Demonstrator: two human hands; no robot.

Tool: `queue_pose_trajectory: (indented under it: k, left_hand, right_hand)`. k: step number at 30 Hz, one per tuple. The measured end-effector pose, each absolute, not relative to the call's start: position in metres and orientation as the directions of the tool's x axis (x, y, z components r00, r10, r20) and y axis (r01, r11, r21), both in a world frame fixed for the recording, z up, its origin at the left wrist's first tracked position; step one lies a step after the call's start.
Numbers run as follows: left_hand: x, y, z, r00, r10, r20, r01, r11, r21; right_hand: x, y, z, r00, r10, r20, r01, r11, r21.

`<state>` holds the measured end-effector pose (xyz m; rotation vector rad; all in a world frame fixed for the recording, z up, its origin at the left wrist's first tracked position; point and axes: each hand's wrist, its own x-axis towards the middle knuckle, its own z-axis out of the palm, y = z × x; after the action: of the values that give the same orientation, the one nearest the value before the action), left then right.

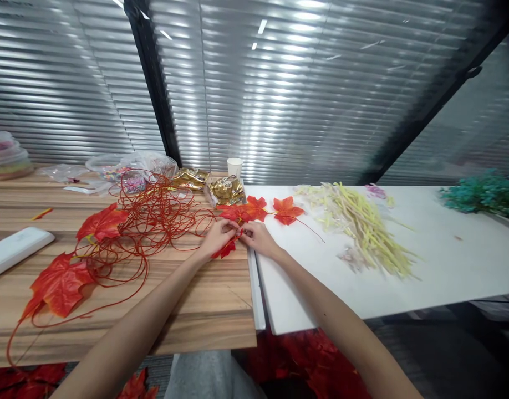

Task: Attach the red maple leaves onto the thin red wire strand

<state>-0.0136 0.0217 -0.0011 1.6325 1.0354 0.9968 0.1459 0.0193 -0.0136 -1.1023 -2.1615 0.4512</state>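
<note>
"So, how do the left hand (pixel 218 237) and right hand (pixel 258 237) stand?"

"Together, by the edge of the wooden tabletop (pixel 208 328), each grip narrow, pinching the small red leaf (pixel 226 251) between them. The finer hold is too small to tell."

"Any advice?"

"I'd keep both pinches close and light, with the tangled red cord (pixel 154 213) left slack so it doesn't tug."

"And around them?"

"A white tabletop (pixel 441 249) on the right bears yellow strips (pixel 365 227); a paper cup (pixel 234 167) stands beyond the hands, before slatted blinds (pixel 254 105)."

1 wood-grain table (pixel 213 327) | 1 white table (pixel 441 260) | silver blinds (pixel 312 111) | dark posts (pixel 152 72)
</note>
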Motion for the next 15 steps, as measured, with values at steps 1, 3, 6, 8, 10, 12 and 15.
queue_pose_trajectory:
  k: [1, 3, 6, 8, 10, 12, 15]
  left_hand:
    - [-0.0137, 0.0217, -0.0011, 0.320, 0.936, 0.145, 0.188, -0.212, 0.959]
    - [-0.0137, 0.0212, -0.0009, 0.325, 0.935, 0.141, 0.182, -0.208, 0.961]
    - [-0.0134, 0.0193, 0.0001, 0.324, 0.936, 0.138, 0.149, -0.194, 0.970]
    - [-0.0130, 0.0177, 0.0009, 0.318, 0.938, 0.136, 0.129, -0.185, 0.974]
    - [-0.0126, 0.0166, 0.0015, 0.313, 0.941, 0.132, 0.122, -0.177, 0.977]
    - [-0.0125, 0.0163, 0.0018, 0.313, 0.941, 0.127, 0.119, -0.171, 0.978]
    - [-0.0125, 0.0170, 0.0022, 0.320, 0.939, 0.125, 0.107, -0.167, 0.980]
  right_hand:
    - [0.1460, 0.0195, -0.0138, -0.427, 0.810, 0.402, 0.582, 0.587, -0.563]
    - [0.1460, 0.0196, -0.0140, -0.430, 0.807, 0.405, 0.578, 0.590, -0.563]
    - [0.1461, 0.0193, -0.0139, -0.433, 0.805, 0.405, 0.572, 0.593, -0.566]
    - [0.1461, 0.0190, -0.0135, -0.433, 0.804, 0.407, 0.572, 0.594, -0.566]
    - [0.1460, 0.0188, -0.0130, -0.431, 0.804, 0.409, 0.571, 0.594, -0.566]
    - [0.1458, 0.0185, -0.0125, -0.431, 0.803, 0.412, 0.567, 0.596, -0.568]
    - [0.1457, 0.0181, -0.0119, -0.429, 0.803, 0.413, 0.564, 0.595, -0.572]
